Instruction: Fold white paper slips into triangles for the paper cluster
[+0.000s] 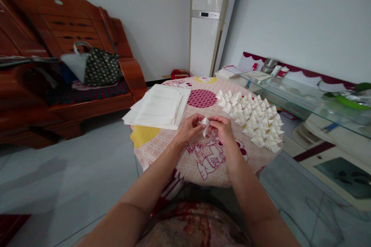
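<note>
Hands (205, 127) w/ folded paper (205, 126)

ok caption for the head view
Two bare hands pinch a small folded white paper piece between flat white paper sheets and rows of folded ones.

On the round desk with pink patterned cloth (257, 159), an open lane led away between the flat stack of white paper sheets (158, 102) at left and the rows of pointed, folded white paper pieces (255, 117) at right, with the clear glass shelf (314, 99) obstructing beyond them
</note>
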`<act>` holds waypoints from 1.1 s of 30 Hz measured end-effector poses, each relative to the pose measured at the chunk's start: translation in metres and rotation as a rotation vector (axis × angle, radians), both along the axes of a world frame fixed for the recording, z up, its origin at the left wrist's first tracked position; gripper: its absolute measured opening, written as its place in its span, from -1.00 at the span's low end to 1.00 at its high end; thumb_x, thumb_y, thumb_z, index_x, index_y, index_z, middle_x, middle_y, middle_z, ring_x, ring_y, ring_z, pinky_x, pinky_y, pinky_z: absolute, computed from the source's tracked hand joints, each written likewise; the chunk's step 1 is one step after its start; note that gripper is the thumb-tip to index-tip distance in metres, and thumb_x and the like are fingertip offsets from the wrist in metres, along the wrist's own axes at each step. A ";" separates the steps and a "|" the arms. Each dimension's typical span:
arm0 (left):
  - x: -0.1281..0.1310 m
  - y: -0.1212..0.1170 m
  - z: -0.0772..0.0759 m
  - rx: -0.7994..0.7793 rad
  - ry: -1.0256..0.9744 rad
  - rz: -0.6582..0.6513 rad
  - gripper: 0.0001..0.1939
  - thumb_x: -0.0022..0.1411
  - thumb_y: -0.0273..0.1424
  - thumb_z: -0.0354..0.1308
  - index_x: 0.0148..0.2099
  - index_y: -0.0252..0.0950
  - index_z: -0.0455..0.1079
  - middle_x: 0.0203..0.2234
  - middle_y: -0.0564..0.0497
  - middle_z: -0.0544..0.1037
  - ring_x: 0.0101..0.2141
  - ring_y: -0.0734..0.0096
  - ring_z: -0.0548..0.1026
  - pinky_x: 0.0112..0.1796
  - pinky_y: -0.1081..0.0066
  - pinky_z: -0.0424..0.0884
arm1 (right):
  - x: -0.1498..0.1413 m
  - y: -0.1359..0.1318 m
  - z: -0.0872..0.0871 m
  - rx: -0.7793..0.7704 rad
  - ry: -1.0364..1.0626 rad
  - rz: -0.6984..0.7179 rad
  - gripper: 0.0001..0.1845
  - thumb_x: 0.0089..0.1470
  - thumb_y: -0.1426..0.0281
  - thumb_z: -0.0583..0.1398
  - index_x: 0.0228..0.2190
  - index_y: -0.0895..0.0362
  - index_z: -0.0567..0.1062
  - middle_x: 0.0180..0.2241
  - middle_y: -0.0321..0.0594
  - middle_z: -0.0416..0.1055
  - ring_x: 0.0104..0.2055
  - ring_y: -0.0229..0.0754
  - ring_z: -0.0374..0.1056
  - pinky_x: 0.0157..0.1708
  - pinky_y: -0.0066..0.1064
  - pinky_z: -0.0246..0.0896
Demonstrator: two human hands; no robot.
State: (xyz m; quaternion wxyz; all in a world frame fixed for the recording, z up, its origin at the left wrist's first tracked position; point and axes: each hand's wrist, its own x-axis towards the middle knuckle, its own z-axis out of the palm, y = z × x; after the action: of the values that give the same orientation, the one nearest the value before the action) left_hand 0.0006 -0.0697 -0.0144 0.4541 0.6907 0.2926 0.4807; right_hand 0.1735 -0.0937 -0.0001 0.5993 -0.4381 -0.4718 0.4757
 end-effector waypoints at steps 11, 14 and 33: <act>0.002 -0.002 -0.001 0.042 0.052 0.057 -0.58 0.16 -0.10 0.34 -0.10 -0.31 0.41 -0.41 0.09 0.45 -0.49 0.53 0.35 -0.46 0.51 0.25 | -0.001 0.000 0.000 0.014 0.002 -0.004 -0.85 -0.21 0.31 0.35 -0.53 0.14 0.61 -0.68 -0.31 0.44 -0.66 -0.32 0.25 -0.65 -0.49 0.04; 0.002 -0.001 -0.001 0.052 0.034 0.057 -0.58 0.19 -0.07 0.31 -0.11 -0.32 0.43 -0.47 0.12 0.42 -0.52 0.55 0.30 -0.49 0.51 0.20 | 0.000 0.001 -0.001 0.016 0.001 -0.005 -0.84 -0.21 0.30 0.35 -0.53 0.14 0.59 -0.70 -0.32 0.42 -0.67 -0.32 0.24 -0.65 -0.49 0.03; 0.005 0.000 -0.008 0.029 -0.012 -0.005 -0.75 0.26 -0.27 0.20 -0.15 -0.28 0.26 -0.47 0.16 0.38 -0.53 0.57 0.39 -0.48 0.52 0.30 | 0.001 -0.002 0.001 0.012 -0.211 0.005 -0.65 -0.20 0.11 0.38 -0.52 0.13 0.53 -0.72 -0.37 0.31 -0.69 -0.34 0.13 -0.68 -0.49 -0.04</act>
State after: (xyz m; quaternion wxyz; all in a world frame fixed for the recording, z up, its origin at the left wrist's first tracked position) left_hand 0.0055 -0.0698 -0.0219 0.4470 0.6951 0.2811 0.4879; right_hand 0.1742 -0.0957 0.0012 0.5476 -0.4813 -0.5361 0.4255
